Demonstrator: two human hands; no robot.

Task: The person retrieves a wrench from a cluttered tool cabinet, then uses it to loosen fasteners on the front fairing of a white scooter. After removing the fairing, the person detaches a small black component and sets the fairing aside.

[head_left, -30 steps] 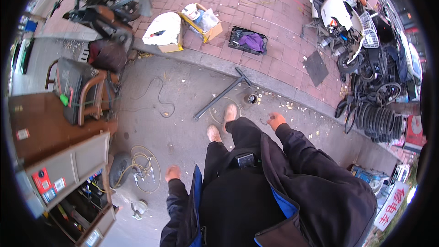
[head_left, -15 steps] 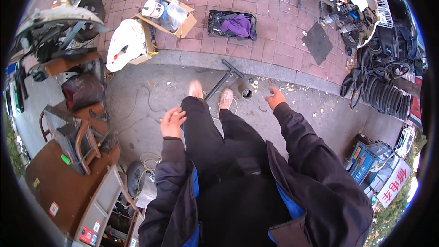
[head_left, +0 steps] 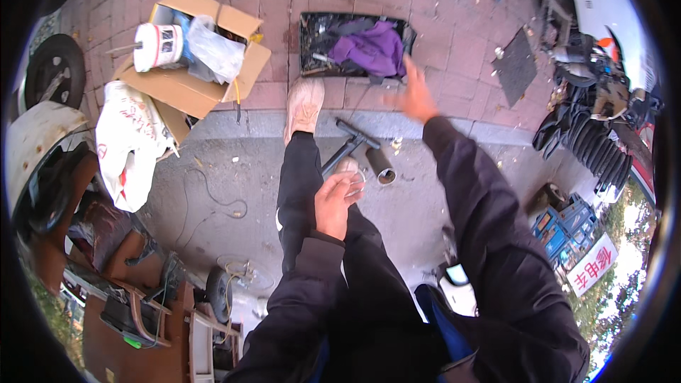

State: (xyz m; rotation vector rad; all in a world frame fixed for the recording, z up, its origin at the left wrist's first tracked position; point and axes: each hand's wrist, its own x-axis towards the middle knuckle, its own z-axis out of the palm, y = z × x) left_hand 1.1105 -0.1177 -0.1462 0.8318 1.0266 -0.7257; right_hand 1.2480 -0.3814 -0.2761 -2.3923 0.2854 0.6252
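My right hand [head_left: 416, 93] reaches out just beside the near right corner of a black tray [head_left: 307, 65]. Its fingers are apart, slightly blurred, and I see nothing held. In the tray lie a crumpled purple cloth [head_left: 370, 48] and dark items I cannot make out. My left hand [head_left: 336, 204] is lower, in front of my legs, with its fingers curled together; what they hold, if anything, is hidden. Beyond it on the ground are a black floor pump with a T-handle [head_left: 347, 146] and a short open metal tube [head_left: 381, 164].
An open cardboard box [head_left: 186, 96] with a white tub [head_left: 157, 47] and a white bag [head_left: 128, 143] stand to the left. A cord [head_left: 221, 203] lies on the ground there. Scooter parts and a coiled black hose [head_left: 597, 150] crowd the right. A kerb [head_left: 454, 126] crosses ahead.
One foot has stepped forward onto the brick paving, up to the tray. My right hand has moved up and left toward the tray; my left hand has swung rightward and its fingers have curled.
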